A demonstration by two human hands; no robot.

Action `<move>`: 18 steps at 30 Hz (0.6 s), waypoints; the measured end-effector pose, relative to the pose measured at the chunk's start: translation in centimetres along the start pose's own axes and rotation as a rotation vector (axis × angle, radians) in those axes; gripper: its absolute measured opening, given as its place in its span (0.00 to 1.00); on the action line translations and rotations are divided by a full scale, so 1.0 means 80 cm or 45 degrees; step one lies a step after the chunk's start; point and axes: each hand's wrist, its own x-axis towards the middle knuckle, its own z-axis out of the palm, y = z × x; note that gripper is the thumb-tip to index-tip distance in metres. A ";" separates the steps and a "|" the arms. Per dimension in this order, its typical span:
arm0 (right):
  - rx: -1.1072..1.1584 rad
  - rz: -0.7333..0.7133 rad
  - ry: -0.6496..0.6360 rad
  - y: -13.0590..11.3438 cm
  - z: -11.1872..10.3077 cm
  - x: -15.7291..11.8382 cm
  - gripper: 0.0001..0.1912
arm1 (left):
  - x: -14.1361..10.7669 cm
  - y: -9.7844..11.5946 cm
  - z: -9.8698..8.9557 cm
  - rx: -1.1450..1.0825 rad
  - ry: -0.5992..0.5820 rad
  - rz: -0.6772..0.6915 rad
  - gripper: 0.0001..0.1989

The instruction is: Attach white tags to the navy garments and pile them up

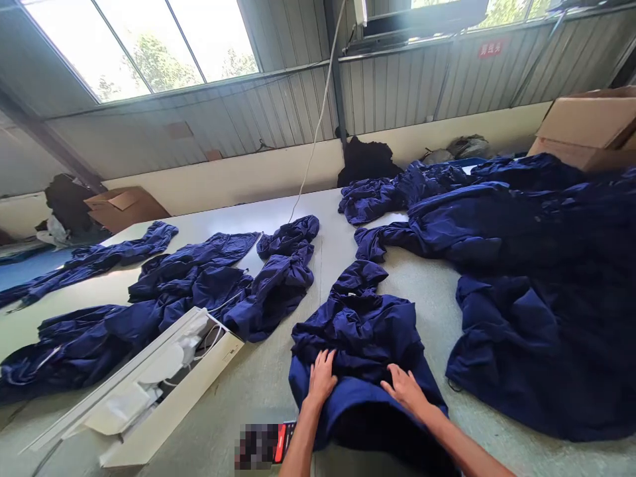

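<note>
Two bare hands lie on a bunched navy jacket (360, 338) at the near edge of a pale work table (278, 397). The left hand (321, 379) sits on the jacket's left side, its fingers (325, 361) spread and pressed flat with nothing pinched. The right hand (405, 391) lies to the right of centre, its fingers also fanned out, angled toward the left hand and pressing down. Open palms and wide fingers seem the better way to handle this cloth, since they spread the pressure, while a pinch would raise new ridges. Working the folds outward from the middle would probably suit the thick creases near the far end.

The jacket's long axis runs straight away from the person, tilting slightly left. Its narrower, crumpled end points toward the far side of the table, and a dark opening (382, 434) faces the person at the near end. Just left lies an open white box (149, 397) holding white packing. More crumpled navy garments (189, 285) lie beyond it, and a larger navy heap (536, 285) spreads to the right. Cardboard boxes (586, 126) stand at the far right.
</note>
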 end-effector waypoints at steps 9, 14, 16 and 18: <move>-0.124 -0.193 0.413 -0.068 -0.020 -0.005 0.23 | -0.028 -0.066 0.092 0.062 0.586 0.036 0.31; 0.113 -0.405 0.718 -0.097 -0.103 0.026 0.19 | -0.032 -0.087 0.135 -0.050 0.763 -0.037 0.27; 0.152 -0.196 0.783 -0.075 -0.130 0.054 0.18 | -0.031 -0.088 0.141 -0.056 0.796 -0.041 0.26; 0.146 0.090 0.742 -0.038 -0.144 0.080 0.19 | -0.032 -0.088 0.140 -0.020 0.813 0.001 0.25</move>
